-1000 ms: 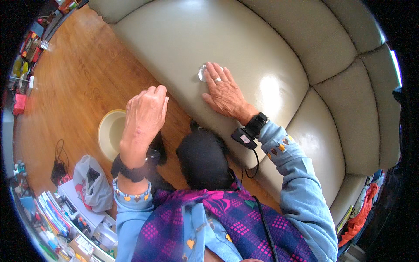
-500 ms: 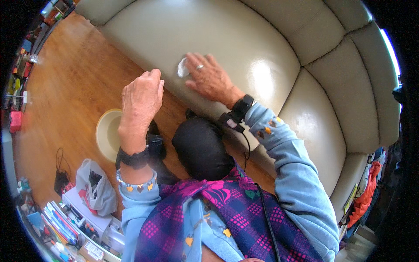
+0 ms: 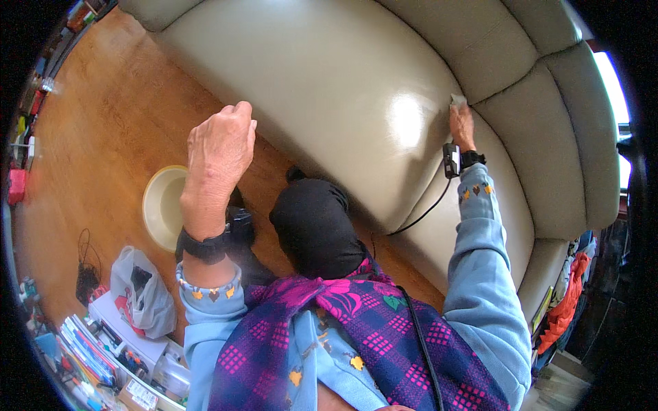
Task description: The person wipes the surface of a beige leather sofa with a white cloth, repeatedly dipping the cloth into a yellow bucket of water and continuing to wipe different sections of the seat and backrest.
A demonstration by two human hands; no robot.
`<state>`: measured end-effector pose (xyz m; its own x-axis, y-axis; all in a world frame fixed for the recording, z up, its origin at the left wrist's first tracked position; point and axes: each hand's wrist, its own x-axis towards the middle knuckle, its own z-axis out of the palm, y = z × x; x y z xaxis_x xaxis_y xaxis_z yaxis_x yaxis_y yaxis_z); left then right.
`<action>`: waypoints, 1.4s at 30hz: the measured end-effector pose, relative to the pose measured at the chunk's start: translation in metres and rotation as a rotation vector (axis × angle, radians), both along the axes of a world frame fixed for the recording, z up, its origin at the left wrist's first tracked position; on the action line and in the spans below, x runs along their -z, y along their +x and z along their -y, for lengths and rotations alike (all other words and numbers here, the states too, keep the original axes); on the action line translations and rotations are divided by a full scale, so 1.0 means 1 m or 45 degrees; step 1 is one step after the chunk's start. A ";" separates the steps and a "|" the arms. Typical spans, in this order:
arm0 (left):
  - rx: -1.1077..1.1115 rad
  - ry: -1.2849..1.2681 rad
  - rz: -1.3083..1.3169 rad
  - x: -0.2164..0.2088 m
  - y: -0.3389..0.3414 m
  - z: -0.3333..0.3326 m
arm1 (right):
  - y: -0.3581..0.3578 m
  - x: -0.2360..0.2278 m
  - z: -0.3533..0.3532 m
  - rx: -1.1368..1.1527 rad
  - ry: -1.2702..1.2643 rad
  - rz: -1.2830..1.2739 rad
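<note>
Reaching far out, my right hand [image 3: 462,127] presses a small whitish cloth [image 3: 458,100] against the seam where the seat cushions meet the backrest of a beige leather sofa [image 3: 315,103]. Its fingers are closed on the cloth, which shows only in part. My left hand [image 3: 221,147] is curled into a fist, raised in front of the sofa's front edge. Whatever it may hold is hidden inside the fingers. Both wrists wear black straps, and the right one also carries a small black device [image 3: 451,160] with a cable.
A cream basin [image 3: 152,209] stands on the wooden floor [image 3: 103,137] left of my left wrist. Nearer lie a white plastic bag [image 3: 147,301] and a cluttered low shelf [image 3: 103,349]. My black-clad knee [image 3: 312,226] is close to the sofa. Orange clothing [image 3: 565,308] is piled at the right.
My right hand has moved right and across the seat with the cloth, from near the front edge to the seam by the backrest. My left hand stays raised in nearly the same place.
</note>
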<state>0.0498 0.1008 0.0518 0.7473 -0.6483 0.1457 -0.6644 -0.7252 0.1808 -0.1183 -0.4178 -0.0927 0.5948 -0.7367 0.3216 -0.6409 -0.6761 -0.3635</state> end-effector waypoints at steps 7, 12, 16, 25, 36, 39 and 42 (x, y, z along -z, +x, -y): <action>-0.016 0.074 -0.048 0.002 0.001 0.001 | 0.010 0.033 -0.034 -0.033 0.126 0.006; -0.002 0.065 -0.049 0.004 0.003 0.000 | 0.004 0.010 -0.054 0.049 0.209 0.230; 0.023 0.061 -0.053 0.006 0.001 -0.003 | 0.023 0.009 -0.078 0.071 0.281 0.652; -0.024 0.058 0.039 0.002 -0.001 -0.012 | 0.055 -0.022 -0.265 -0.794 0.314 0.500; -0.002 0.032 0.084 0.001 -0.004 -0.014 | -0.006 -0.028 -0.062 0.055 0.038 0.198; -0.040 0.051 0.063 -0.001 -0.004 -0.022 | -0.025 -0.006 -0.035 0.332 0.343 0.087; -0.071 0.106 -0.044 0.000 -0.003 -0.024 | -0.019 0.014 -0.049 0.314 0.102 0.049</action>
